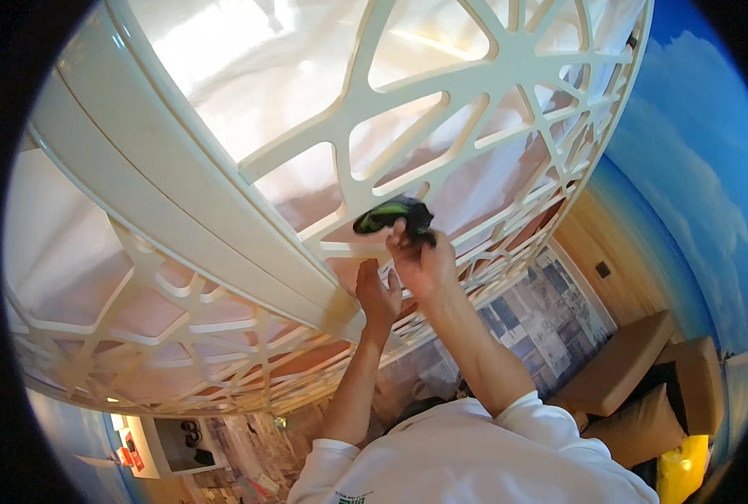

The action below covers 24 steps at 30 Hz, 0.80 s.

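Observation:
My right hand (pixel 424 260) is raised overhead and grips a black and green power tool (pixel 388 216), whose nose meets a bar of the white lattice ceiling panel (pixel 508 71). Just left of it and a little lower, my left hand (pixel 377 294) presses its fingers against the underside of the wide white beam (pixel 181 210). Both forearms rise from my white short-sleeved shirt (pixel 475 458) at the bottom of the view. The tool's tip is hidden by the lattice bar.
The lattice has irregular cut-outs with a pale lit sheet behind. A blue sky-painted wall (pixel 701 168) curves on the right. Tan cushioned benches (pixel 634 370) and a yellow object (pixel 680 475) sit lower right. A patterned grey wall (pixel 542 311) and a white shelf unit (pixel 176 445) lie below.

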Each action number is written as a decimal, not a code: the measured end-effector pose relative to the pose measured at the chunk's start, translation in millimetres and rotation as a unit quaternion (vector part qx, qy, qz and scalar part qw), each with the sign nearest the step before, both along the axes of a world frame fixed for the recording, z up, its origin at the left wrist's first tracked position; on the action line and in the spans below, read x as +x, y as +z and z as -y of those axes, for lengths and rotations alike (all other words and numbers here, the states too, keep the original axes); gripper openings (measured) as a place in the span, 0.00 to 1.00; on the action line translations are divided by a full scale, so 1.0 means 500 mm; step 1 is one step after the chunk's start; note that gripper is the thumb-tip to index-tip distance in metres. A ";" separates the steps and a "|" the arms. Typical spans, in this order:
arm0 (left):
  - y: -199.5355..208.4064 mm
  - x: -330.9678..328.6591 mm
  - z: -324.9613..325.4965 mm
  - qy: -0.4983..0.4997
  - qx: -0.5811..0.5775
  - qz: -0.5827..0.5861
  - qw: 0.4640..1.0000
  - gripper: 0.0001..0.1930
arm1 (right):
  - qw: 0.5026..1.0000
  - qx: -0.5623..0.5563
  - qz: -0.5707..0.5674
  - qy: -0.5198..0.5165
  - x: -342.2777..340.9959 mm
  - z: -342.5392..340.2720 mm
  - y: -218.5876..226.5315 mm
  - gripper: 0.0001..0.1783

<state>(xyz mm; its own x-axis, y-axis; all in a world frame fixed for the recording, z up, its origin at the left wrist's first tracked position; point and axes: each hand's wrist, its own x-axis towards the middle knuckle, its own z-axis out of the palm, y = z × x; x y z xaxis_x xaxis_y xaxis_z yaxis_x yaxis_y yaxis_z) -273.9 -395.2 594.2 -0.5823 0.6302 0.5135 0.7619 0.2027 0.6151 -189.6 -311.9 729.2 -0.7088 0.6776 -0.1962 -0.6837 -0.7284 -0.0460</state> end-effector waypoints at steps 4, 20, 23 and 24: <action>-0.043 -0.026 0.013 -0.003 0.029 -0.079 0.996 0.32 | 0.988 -0.102 -0.108 -0.044 0.011 -0.056 0.063 0.10; -0.036 -0.020 0.052 -0.020 -0.017 0.071 0.997 0.30 | 0.425 0.713 0.446 -0.336 -0.058 0.188 -0.031 0.22; -0.034 -0.023 0.036 -0.022 -0.013 0.065 0.998 0.30 | 0.457 0.728 0.312 -0.404 -0.037 0.157 -0.038 0.30; -0.035 -0.024 0.030 -0.023 -0.013 0.066 0.997 0.30 | 0.464 0.721 0.305 -0.414 -0.038 0.150 -0.030 0.30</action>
<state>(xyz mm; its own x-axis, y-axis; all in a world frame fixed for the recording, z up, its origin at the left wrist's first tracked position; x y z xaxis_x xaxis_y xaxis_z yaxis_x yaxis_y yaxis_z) -285.6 -410.0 576.6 -0.6142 0.6694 0.4179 0.6836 0.1866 0.7056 -208.4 -386.9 714.4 -0.1997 0.4068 0.8914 -0.2409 0.8614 -0.4471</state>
